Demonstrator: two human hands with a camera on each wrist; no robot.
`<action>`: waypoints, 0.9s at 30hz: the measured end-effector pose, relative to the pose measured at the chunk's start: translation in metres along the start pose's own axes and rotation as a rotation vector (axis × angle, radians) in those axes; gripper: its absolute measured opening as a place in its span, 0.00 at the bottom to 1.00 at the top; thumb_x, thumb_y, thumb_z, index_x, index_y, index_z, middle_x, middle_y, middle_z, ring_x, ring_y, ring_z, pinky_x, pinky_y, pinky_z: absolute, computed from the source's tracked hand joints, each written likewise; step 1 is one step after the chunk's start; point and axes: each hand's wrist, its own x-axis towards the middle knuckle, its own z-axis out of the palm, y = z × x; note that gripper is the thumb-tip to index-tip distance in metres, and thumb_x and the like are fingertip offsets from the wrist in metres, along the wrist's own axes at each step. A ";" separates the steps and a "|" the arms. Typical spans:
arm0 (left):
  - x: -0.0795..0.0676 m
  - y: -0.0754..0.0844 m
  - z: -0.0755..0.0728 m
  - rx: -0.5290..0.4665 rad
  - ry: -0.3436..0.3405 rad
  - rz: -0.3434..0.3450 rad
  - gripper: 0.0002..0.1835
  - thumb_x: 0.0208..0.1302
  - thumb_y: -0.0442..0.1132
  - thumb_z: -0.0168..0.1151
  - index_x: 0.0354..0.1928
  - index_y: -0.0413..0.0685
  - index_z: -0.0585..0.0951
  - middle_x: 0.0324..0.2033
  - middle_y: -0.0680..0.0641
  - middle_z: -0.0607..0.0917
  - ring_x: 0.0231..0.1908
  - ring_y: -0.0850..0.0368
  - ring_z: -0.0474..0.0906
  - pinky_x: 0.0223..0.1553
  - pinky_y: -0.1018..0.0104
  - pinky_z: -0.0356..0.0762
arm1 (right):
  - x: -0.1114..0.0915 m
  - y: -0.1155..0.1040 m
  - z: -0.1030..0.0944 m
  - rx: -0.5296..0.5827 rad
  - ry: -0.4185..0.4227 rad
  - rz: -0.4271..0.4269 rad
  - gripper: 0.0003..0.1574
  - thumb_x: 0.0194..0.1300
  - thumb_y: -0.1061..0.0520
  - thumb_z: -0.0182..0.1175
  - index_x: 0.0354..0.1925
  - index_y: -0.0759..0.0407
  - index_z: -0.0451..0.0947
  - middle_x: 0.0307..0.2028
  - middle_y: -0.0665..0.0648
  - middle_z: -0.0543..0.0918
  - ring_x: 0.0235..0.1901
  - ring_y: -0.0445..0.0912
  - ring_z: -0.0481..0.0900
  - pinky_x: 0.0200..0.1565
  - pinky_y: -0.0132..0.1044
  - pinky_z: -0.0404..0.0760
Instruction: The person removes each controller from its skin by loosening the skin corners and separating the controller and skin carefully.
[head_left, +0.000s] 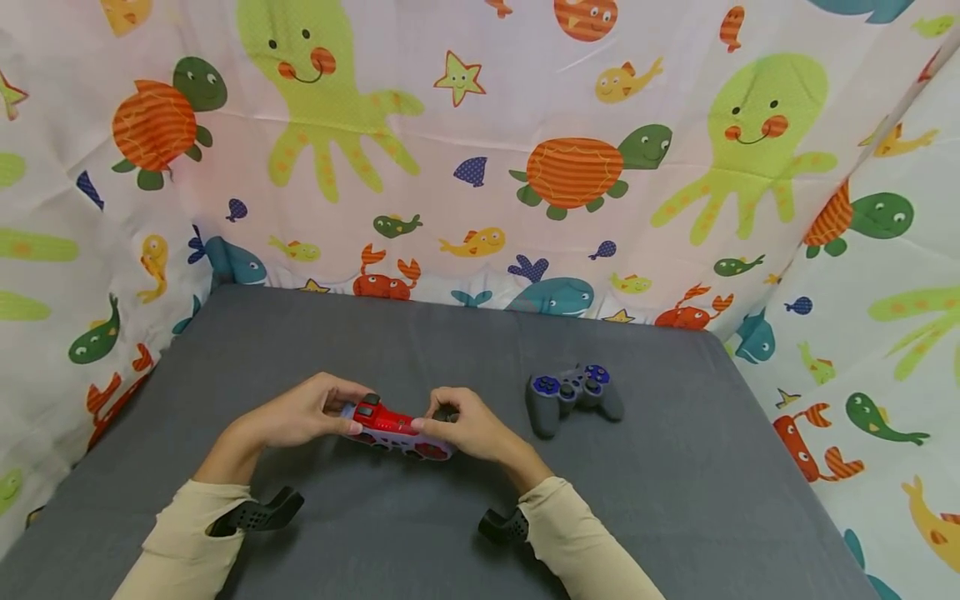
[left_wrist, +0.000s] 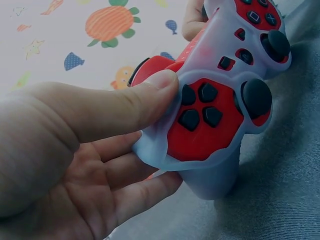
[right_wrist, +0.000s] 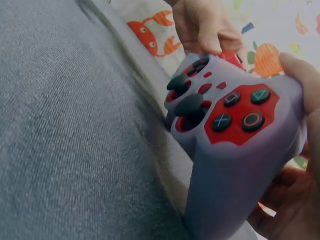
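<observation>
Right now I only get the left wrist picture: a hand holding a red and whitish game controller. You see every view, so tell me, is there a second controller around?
Observer: Yes. The head view shows a dark controller with blue button areas, lying on the grey table to the right of the person's right hand.

Visitor: Nice! On the held controller, I can read the square button and the cross button. What are the other two?

Observer: The right wrist view shows a triangle button and a circle button.
</observation>
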 end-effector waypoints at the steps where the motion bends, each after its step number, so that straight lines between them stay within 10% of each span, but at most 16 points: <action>1: 0.000 -0.001 0.000 0.000 0.001 0.001 0.29 0.65 0.38 0.69 0.64 0.29 0.75 0.54 0.37 0.85 0.48 0.49 0.83 0.50 0.68 0.82 | 0.000 -0.001 0.001 -0.002 0.010 0.001 0.21 0.69 0.46 0.63 0.25 0.56 0.73 0.27 0.54 0.73 0.28 0.38 0.69 0.33 0.29 0.69; 9: -0.001 -0.004 0.000 -0.018 -0.015 0.014 0.28 0.66 0.39 0.69 0.63 0.30 0.75 0.53 0.37 0.85 0.47 0.53 0.83 0.49 0.71 0.81 | -0.002 0.000 0.001 0.020 0.007 0.011 0.29 0.73 0.37 0.56 0.26 0.57 0.72 0.25 0.47 0.68 0.25 0.35 0.64 0.30 0.28 0.65; 17: 0.000 -0.001 0.000 -0.027 -0.015 0.008 0.30 0.66 0.39 0.69 0.64 0.28 0.74 0.55 0.35 0.84 0.48 0.50 0.83 0.49 0.70 0.81 | -0.002 0.002 0.001 0.450 -0.095 0.232 0.17 0.73 0.54 0.58 0.28 0.57 0.67 0.31 0.46 0.67 0.33 0.39 0.65 0.36 0.32 0.64; 27: 0.003 -0.002 0.001 0.029 0.034 -0.009 0.30 0.66 0.40 0.69 0.65 0.29 0.74 0.54 0.36 0.85 0.47 0.51 0.83 0.49 0.68 0.82 | 0.000 -0.009 0.003 0.625 0.126 0.343 0.15 0.71 0.65 0.56 0.28 0.49 0.69 0.37 0.46 0.70 0.38 0.41 0.66 0.40 0.31 0.69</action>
